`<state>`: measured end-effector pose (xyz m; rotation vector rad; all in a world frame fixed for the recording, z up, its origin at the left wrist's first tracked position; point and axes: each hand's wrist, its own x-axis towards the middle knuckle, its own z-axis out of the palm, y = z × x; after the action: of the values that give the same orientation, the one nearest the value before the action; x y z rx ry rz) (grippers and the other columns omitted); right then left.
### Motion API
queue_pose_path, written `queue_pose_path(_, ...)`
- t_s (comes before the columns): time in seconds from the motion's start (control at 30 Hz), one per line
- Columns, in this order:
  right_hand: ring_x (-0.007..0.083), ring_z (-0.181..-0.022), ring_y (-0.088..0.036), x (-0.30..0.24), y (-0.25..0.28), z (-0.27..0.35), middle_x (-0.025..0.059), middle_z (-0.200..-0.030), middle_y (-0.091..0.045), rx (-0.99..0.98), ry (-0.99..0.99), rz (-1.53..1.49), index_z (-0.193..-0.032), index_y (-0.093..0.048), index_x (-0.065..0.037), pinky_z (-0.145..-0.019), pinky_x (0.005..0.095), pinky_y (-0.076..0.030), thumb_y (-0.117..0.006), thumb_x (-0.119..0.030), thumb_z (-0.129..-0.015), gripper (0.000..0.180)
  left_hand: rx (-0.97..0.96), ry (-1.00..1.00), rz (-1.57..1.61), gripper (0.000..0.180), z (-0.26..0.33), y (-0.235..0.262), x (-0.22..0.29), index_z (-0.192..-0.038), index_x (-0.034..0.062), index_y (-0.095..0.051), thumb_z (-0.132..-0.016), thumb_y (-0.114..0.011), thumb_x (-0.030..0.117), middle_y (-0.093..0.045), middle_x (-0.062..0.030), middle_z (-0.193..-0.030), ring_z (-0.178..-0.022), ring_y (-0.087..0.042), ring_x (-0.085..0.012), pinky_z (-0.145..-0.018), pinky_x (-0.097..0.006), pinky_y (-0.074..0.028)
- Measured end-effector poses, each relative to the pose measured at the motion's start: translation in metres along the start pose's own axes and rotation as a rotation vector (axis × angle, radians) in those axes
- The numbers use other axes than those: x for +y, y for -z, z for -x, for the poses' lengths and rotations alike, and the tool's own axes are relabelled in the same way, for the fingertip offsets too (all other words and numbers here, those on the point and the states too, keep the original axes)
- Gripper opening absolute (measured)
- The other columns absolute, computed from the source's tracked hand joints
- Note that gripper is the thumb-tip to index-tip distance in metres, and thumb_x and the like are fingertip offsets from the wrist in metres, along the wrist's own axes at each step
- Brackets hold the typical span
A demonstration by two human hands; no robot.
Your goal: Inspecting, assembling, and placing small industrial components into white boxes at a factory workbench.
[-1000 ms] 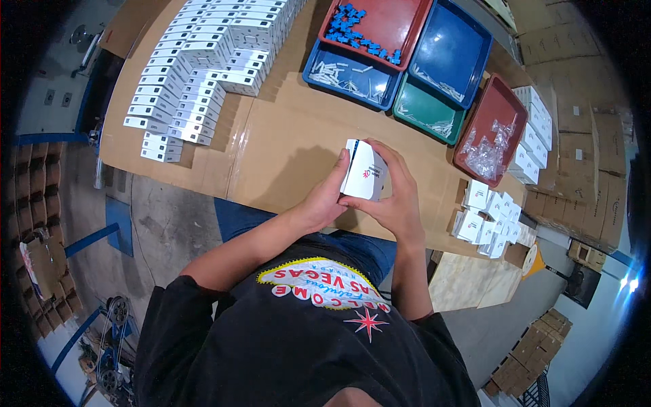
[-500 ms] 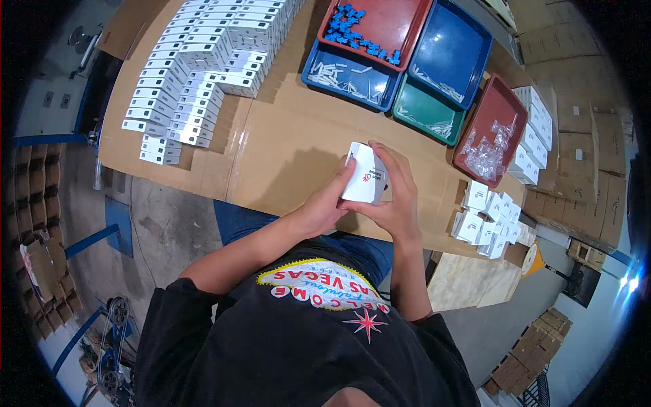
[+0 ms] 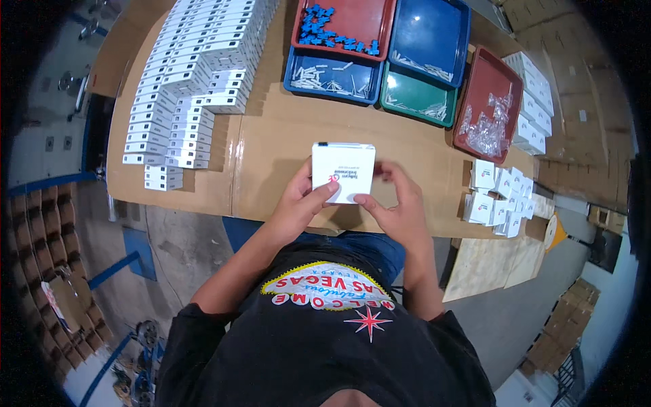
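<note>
A small white cardboard box (image 3: 344,161) with red and dark print is held above the near edge of the cardboard-covered table. My left hand (image 3: 298,202) grips its left side, thumb across the front and fingers mostly hidden behind. The thumb of my right hand (image 3: 403,209) touches the box's lower right corner. The other fingers of that hand stand apart from the box on its right, slightly blurred. A dark spot shows at the box's upper left edge. Whatever is inside the box is hidden.
Stacked white boxes (image 3: 196,74) fill the table's left. Far trays hold blue clips (image 3: 317,27), white sticks (image 3: 325,78) and, in a red tray (image 3: 462,139), clear plastic pieces. Small white boxes (image 3: 498,197) lie in a heap at right, with longer white boxes (image 3: 532,102) behind.
The white box has turned from tilted to nearly square-on, its front facing up to me. My right hand's fingers have come away from its side, while my left hand keeps its grip.
</note>
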<state>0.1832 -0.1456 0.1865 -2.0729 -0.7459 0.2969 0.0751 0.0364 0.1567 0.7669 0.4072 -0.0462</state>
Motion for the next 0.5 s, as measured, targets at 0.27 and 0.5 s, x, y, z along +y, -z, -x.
queue_pose_path(0.27,0.0302,-0.058,-0.061,-0.025,0.004,0.028,0.011,-0.067,-0.059,-0.134,0.152,0.028,-0.076,-0.058,-0.003,-0.056,0.0403,-0.048,-0.085,-0.039,-0.082,0.045,-0.039,-0.043,0.091,0.053,0.035,0.013,-0.01,-0.142,0.0026,-0.048,-0.095,-0.072,0.009,-0.065,-0.0122,-0.132,-0.121,-0.065,-0.0223,-0.103,-0.041,-0.053)
queue_pose_path(0.5,0.0314,-0.06,-0.061,-0.041,-0.007,0.037,0.0099,-0.068,-0.058,0.023,0.357,0.111,-0.076,-0.054,-0.004,-0.058,0.0414,-0.048,-0.085,-0.043,-0.08,0.05,0.047,-0.129,0.012,0.057,0.058,0.016,-0.011,-0.132,0.0033,-0.057,-0.084,-0.087,0.009,-0.071,-0.0103,-0.122,-0.111,-0.07,-0.0223,-0.097,-0.038,-0.057)
